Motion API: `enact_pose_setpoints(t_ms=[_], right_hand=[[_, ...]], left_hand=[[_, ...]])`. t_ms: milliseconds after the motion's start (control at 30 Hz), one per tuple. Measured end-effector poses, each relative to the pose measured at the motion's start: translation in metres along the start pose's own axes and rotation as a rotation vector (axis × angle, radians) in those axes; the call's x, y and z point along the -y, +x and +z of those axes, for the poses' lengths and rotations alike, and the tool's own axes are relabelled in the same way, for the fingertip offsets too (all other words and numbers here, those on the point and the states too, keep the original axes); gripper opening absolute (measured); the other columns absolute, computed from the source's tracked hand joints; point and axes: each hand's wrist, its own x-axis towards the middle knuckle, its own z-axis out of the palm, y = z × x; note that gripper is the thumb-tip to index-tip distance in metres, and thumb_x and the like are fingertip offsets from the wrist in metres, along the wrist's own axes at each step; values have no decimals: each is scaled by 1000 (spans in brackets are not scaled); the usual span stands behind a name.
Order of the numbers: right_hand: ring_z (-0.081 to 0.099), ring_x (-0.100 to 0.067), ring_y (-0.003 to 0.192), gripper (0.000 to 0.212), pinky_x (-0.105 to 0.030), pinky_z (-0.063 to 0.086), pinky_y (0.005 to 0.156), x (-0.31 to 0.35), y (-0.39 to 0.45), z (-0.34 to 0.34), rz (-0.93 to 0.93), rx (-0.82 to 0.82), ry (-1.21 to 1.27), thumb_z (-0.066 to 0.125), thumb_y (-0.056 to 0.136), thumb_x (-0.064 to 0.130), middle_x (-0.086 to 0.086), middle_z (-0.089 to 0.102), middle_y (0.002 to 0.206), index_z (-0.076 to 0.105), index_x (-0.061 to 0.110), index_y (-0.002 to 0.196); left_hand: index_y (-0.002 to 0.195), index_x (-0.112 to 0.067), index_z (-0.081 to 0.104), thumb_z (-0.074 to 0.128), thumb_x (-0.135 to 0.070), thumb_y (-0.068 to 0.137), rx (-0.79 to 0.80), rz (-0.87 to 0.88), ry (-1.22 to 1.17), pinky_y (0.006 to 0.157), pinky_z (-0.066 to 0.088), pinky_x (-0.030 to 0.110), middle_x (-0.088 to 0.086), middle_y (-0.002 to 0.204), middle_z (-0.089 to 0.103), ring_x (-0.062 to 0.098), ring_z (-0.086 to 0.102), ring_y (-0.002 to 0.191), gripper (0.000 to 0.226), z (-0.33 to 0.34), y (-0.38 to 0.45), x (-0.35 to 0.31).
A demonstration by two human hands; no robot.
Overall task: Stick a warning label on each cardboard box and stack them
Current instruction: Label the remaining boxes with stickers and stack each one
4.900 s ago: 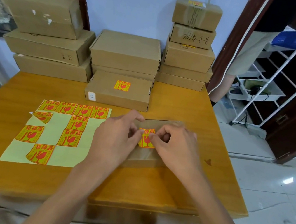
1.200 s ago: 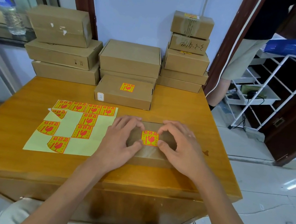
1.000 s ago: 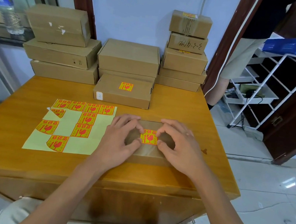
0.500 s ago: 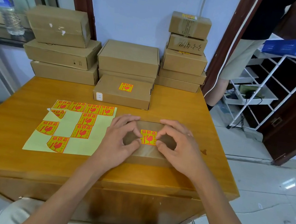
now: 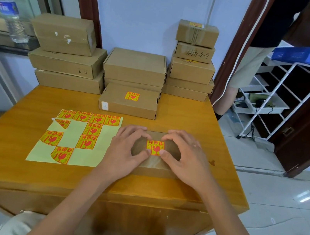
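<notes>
Cardboard box (image 5: 155, 164) sits just in front of the labelled box (image 5: 129, 101), its warning label (image 5: 155, 147) now flat where it was lifted 4.9 s ago. Left hand (image 5: 124, 153) and right hand (image 5: 183, 160) press its edges, fingers curled, gripping nothing; stacking likely comes next.

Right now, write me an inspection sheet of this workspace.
Surface: wooden table, dark mark near its right edge.
Job's things: box under both hands, warning label on its top; labelled box behind it; label sheet to the left; three unlabelled stacks at the wall.
Clutter: nothing seen.
Grippers: left hand and right hand rest on the box, fingertips at the label's edges.
Cables: white cable down the door frame.
Surroundings: water bottle, white rack, a person standing in the doorway.
</notes>
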Motion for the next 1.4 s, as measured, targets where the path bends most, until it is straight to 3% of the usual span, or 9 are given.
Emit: enact_pose_setpoints(t_ms=[167,300,433,700,800,1033,1167,1400], right_hand=[[45,-9,131,48,-31,34,103,4,0,0,9,24,-67,41,91,70,19,47,139,58,44,127],[43,-10,129,36,-32,36,102,8,3,-3,5,48,-100,50,94,64,20,44,136,53,45,125],[41,-11,130,33,-39,33,112,19,9,-2,-32,34,-112,58,94,54,17,48,132,57,40,123],[45,-11,129,32,-37,33,111,22,9,1,-40,35,-84,59,94,55,19,48,135,59,42,123],[43,-9,135,31,-32,29,108,16,5,-4,-14,24,-39,57,98,55,17,49,140,61,42,126],[44,-13,139,37,-41,32,115,-4,-9,-4,48,-17,29,48,97,60,15,50,145,64,42,126],[44,-11,138,35,-38,32,114,-6,-10,-1,66,-55,79,49,97,59,16,51,145,64,41,124],[35,-11,145,43,-49,27,122,-5,-11,-5,50,-4,73,43,95,65,13,47,152,61,42,127]], left_hand=[[115,-41,63,59,-51,85,2,10,36,110,33,36,-22,137,49,2,33,132,32,0,0,-1],[119,-41,58,61,-50,85,8,0,36,108,35,33,-22,135,49,3,35,131,35,1,0,-1],[117,-37,57,53,-46,87,16,11,78,111,35,38,-21,137,49,3,34,132,31,0,0,0],[118,-37,56,48,-44,89,21,16,87,112,35,40,-20,138,49,3,34,134,31,-2,-1,0],[119,-38,56,49,-44,91,28,14,84,111,35,38,-21,138,48,2,33,133,29,-2,-2,0],[114,-38,60,63,-29,96,12,-16,29,111,32,35,-20,140,49,2,32,133,20,-1,-1,0],[116,-39,59,64,-29,96,8,-23,15,111,31,33,-19,140,50,2,33,134,23,-2,-2,-3],[116,-40,59,62,-29,97,7,-19,36,116,34,45,-16,143,49,7,34,138,22,-5,-3,-8]])
